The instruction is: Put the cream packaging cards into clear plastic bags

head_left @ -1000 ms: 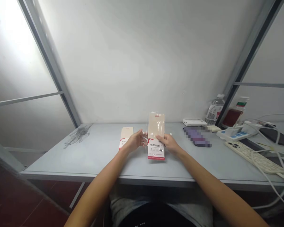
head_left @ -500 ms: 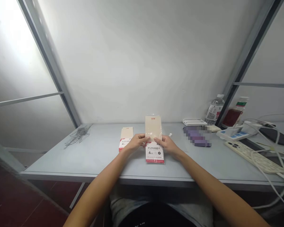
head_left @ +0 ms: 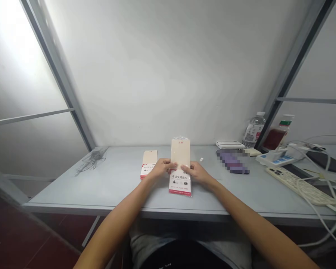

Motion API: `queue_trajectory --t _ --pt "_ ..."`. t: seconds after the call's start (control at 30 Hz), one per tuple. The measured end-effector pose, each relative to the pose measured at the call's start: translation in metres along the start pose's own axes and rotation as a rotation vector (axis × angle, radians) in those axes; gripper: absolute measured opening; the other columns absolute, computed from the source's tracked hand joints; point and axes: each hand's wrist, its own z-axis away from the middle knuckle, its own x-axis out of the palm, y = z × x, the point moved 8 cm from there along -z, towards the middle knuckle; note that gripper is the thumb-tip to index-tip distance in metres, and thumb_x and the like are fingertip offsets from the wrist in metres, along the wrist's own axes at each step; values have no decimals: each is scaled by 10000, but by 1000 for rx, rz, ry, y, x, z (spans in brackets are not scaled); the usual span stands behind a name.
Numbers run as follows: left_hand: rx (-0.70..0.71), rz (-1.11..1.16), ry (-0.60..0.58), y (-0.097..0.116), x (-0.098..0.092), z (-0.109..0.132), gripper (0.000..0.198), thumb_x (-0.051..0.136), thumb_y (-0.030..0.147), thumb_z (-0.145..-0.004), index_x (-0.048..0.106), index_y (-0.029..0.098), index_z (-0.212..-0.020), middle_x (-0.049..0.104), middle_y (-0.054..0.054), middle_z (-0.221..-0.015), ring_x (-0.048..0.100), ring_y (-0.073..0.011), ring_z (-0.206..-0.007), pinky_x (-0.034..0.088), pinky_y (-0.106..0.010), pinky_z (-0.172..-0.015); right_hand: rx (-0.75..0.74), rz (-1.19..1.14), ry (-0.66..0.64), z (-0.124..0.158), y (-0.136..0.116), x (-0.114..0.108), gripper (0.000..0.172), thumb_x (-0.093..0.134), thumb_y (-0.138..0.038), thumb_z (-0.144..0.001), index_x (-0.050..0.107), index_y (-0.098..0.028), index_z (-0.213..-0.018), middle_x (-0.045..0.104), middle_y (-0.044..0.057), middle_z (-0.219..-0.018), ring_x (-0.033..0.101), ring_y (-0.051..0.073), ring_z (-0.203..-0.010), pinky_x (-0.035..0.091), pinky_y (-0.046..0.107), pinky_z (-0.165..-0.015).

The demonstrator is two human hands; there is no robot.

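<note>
A flat beige packet (head_left: 180, 157) in a clear sleeve, with a white and red label at its lower end, lies on the grey table (head_left: 114, 186). My left hand (head_left: 161, 169) pinches its left edge and my right hand (head_left: 197, 172) pinches its right edge, both about halfway along. A second packet of the same kind (head_left: 149, 163) lies flat just left of my left hand. A tiny white bit (head_left: 201, 159) rests on the table right of the held packet.
To the right lie a purple phone (head_left: 233, 161), a white flat box (head_left: 230, 145), two bottles (head_left: 254, 130), a power strip (head_left: 277, 158), a phone in a patterned case (head_left: 299, 185) and white cables (head_left: 322, 164). A crumpled clear wrapper (head_left: 92, 158) sits at the far left.
The held packet has come down and slightly left, from tilted up to nearly flat on the table. Both hands have closed in on its edges.
</note>
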Motion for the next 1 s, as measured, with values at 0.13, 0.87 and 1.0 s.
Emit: queue_trajectory --t 0.13,0.87,1.0 --pt "6 -20 29 -3 -3 -2 297 616 415 -673 584 125 -618 510 -11 -584 443 -93 -529 323 -257 -532 -2 18 -11 -1 3 0 420 540 -522 -732 614 -126 -853 668 81 -777 605 187 -649 441 276 -535" --pt "-5 8 98 -10 -8 -4 334 618 426 -667 536 126 -548 510 -15 -555 463 -110 -537 320 -259 -539 17 53 -34 -1 6 4 415 533 -533 -728 604 -132 -806 648 58 -686 569 160 -561 406 260 -470" --pt "5 11 128 -8 -8 -4 341 618 416 -656 499 128 -516 469 -1 -523 434 -95 -502 298 -248 -507 11 31 -53 -1 9 4 396 539 -524 -729 598 -140 -804 635 43 -661 539 140 -516 390 253 -448"
